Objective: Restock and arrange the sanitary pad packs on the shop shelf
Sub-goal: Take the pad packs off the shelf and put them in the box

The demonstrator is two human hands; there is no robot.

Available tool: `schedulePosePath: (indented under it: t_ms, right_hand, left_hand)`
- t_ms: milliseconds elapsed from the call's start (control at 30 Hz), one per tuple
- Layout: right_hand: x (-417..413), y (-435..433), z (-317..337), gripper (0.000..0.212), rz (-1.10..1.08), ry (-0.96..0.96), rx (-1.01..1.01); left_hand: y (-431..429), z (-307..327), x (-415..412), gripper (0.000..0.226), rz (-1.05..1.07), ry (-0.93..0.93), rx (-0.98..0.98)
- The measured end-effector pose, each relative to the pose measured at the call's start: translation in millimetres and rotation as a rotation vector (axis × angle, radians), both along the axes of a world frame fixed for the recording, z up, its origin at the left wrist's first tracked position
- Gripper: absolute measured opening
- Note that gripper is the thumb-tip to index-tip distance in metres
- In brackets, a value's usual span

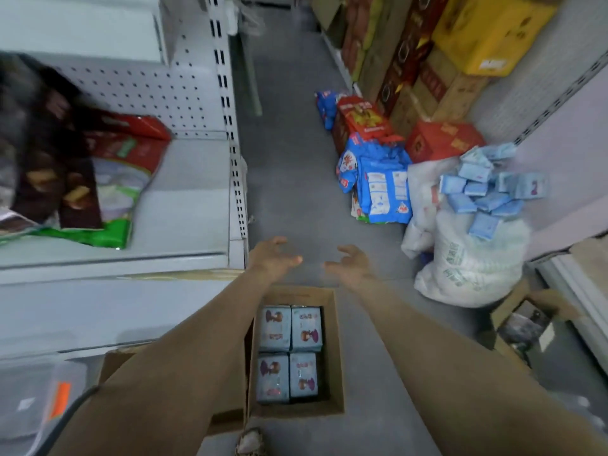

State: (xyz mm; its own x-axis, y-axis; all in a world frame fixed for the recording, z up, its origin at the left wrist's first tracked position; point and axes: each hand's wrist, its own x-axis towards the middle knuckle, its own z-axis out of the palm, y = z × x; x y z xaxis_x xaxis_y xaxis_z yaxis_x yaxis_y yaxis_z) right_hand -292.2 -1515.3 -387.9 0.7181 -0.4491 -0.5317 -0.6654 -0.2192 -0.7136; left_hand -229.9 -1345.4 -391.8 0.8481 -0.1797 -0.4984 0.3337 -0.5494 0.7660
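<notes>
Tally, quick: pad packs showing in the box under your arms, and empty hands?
Pad packs, top layer of the box: 4
Empty hands: 2 (left hand, right hand)
Total: 6

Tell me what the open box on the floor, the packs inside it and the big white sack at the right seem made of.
Box: brown cardboard, matte, with raw folded flaps. Packs: probably thin plastic film, printed pale blue, with a slight sheen. Sack: likely woven plastic, white and crumpled, with printed lettering; the weave is too blurred to confirm.
</notes>
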Motion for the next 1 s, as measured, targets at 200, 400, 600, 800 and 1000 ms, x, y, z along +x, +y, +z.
schedulePosePath:
  t_ms: [200, 400, 600, 800, 1000]
  right_hand:
    - [13, 13, 149, 0.066, 0.247, -0.173, -0.173]
    - [-2, 37, 301, 0.069, 0.517, -0.395, -0.458]
    - [-42, 76, 402, 0.072, 0.711, -0.58, -0.538]
    - [-69, 125, 451, 0.073, 0.845, -0.728, -0.589]
    - [-79, 171, 474, 0.073, 0.893, -0.784, -0.592]
  left_hand:
    - [30, 139, 1, 0.062, -0.018, -0.313, 0.071]
    - [72, 280, -37, 0.059, 0.009, -0.644, 0.205]
    - [124, 380, -98, 0.057, 0.113, -0.874, 0.414]
    - [183, 430, -147, 0.06, 0.274, -0.927, 0.528]
    - [231, 450, -173, 0.062, 0.35, -0.902, 0.609]
